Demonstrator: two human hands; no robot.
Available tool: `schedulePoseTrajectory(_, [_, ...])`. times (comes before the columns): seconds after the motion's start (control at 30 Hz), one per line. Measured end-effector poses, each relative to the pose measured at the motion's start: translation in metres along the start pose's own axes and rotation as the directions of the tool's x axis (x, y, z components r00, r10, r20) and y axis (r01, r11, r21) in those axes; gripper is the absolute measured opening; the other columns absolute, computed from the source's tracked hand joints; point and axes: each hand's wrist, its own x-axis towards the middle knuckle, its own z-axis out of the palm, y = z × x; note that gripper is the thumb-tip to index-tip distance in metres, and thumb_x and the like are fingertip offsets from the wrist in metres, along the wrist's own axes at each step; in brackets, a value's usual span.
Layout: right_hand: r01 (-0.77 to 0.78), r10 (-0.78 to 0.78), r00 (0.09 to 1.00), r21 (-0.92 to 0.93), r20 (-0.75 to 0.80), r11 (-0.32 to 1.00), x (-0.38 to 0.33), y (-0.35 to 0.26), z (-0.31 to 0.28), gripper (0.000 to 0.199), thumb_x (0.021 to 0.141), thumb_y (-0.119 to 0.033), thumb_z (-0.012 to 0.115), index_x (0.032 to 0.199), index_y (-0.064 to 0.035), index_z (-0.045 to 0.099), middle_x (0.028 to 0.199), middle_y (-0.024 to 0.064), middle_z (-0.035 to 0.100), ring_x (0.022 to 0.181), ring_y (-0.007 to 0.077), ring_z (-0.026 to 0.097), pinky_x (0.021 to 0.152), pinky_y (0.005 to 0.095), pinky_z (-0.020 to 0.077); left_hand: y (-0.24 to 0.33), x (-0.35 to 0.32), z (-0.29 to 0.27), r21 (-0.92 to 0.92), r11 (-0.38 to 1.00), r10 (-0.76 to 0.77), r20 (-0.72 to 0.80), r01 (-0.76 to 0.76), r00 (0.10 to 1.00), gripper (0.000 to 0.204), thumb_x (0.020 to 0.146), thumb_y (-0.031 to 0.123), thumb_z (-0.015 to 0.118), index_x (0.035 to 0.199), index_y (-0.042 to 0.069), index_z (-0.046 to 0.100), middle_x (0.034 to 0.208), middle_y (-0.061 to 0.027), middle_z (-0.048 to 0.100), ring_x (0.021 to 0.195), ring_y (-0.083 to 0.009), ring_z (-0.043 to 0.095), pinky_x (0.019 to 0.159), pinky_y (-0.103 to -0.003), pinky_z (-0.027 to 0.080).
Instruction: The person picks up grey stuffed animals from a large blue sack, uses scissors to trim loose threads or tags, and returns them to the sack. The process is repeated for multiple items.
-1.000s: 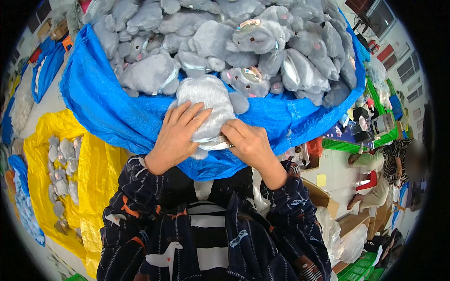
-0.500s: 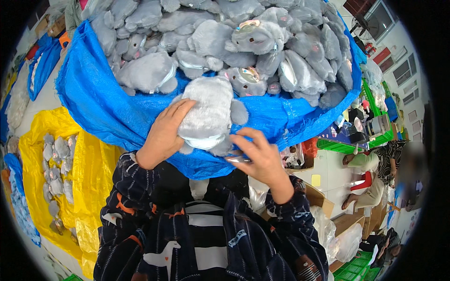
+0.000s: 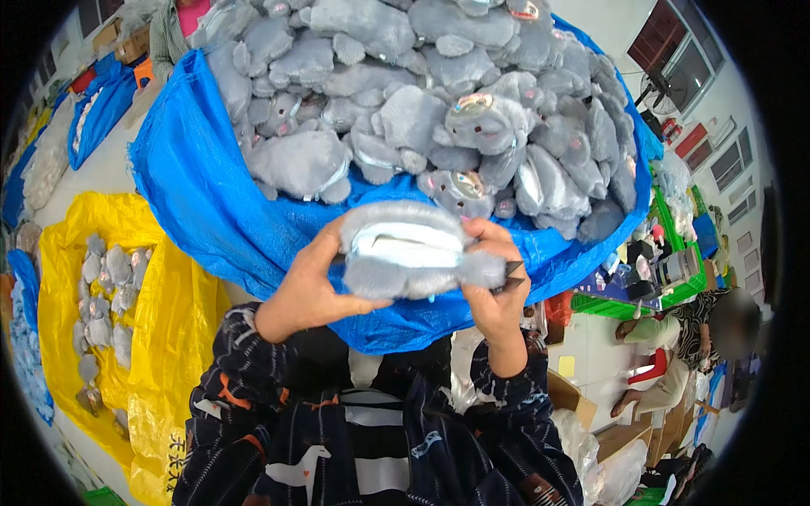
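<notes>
A grey plush toy (image 3: 403,274) is held up in front of me, its pale-lined opening (image 3: 409,250) facing me. My left hand (image 3: 310,282) grips its left end, thumb below and fingers behind. Closed on the right end, my right hand (image 3: 498,312) pinches a small tuft of the plush. Two dark pointed tips of what look like thread snips (image 3: 512,277) stick out from the right hand's fingers; the rest of the tool is hidden. Just beyond lies a big heap of similar grey plush toys (image 3: 405,118) in a blue woven sack (image 3: 190,160).
A yellow sack (image 3: 173,312) with several small grey plush pieces stands at lower left. Green crates (image 3: 675,291) with mixed items are on the right, near a seated person (image 3: 683,337). Cardboard boxes (image 3: 569,396) and clear plastic bags (image 3: 582,451) sit at lower right.
The plush toy has come up off the sack's edge and been tipped, so its lined opening now faces me. My right hand has closed on its right end. The view has shifted slightly.
</notes>
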Motion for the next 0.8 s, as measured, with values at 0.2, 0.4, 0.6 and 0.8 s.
schedulePoseTrajectory(0.2, [-0.192,0.194,0.978,-0.032,0.074,0.981,-0.001,-0.006,0.005,0.029,0.077,-0.011,0.07,0.099,0.0001,0.054,0.102,0.0103,0.06,0.084,0.0152,0.057,0.074,0.0265,0.0464,0.003,0.008,0.009,-0.115,0.982,0.15,-0.026,-0.152,0.988,0.046,0.074,0.009,0.071,0.116,-0.003,0.055,0.112,-0.0159,0.061,0.102,-0.0257,0.06,0.087,-0.035,0.047])
schedulePoseTrajectory(0.4, [-0.211,0.219,0.97,0.083,-0.104,0.974,-0.002,-0.01,0.009,0.026,0.077,-0.008,0.068,0.097,-0.0003,0.054,0.097,0.0077,0.059,0.077,0.0109,0.055,0.068,0.0245,0.0457,0.002,0.005,-0.001,-0.386,0.922,0.008,-0.075,-0.036,0.997,0.072,0.068,0.014,0.079,0.13,0.0,0.044,0.122,-0.015,0.055,0.113,-0.0234,0.054,0.094,-0.034,0.043])
schedulePoseTrajectory(0.6, [-0.209,0.232,0.952,0.132,-0.199,0.969,-0.009,0.01,0.006,0.026,0.077,-0.01,0.067,0.097,-0.0003,0.053,0.1,0.0075,0.059,0.079,0.0103,0.052,0.073,0.0247,0.0432,-0.002,0.003,0.017,-0.114,0.992,0.048,-0.061,-0.055,0.997,0.057,0.068,0.014,0.077,0.118,0.001,0.055,0.111,-0.0163,0.06,0.103,-0.0294,0.059,0.088,-0.037,0.046])
schedulePoseTrajectory(0.8, [-0.142,0.137,0.99,-0.233,-0.037,0.962,0.016,-0.025,-0.039,0.019,0.074,-0.007,0.069,0.091,-0.0006,0.066,0.095,0.0079,0.062,0.07,0.0096,0.056,0.061,0.0202,0.0428,-0.009,0.004,0.011,0.003,0.992,0.128,-0.032,-0.128,0.991,0.047,0.066,0.008,0.071,0.111,0.0,0.059,0.11,-0.0174,0.06,0.101,-0.0342,0.058,0.086,-0.038,0.047])
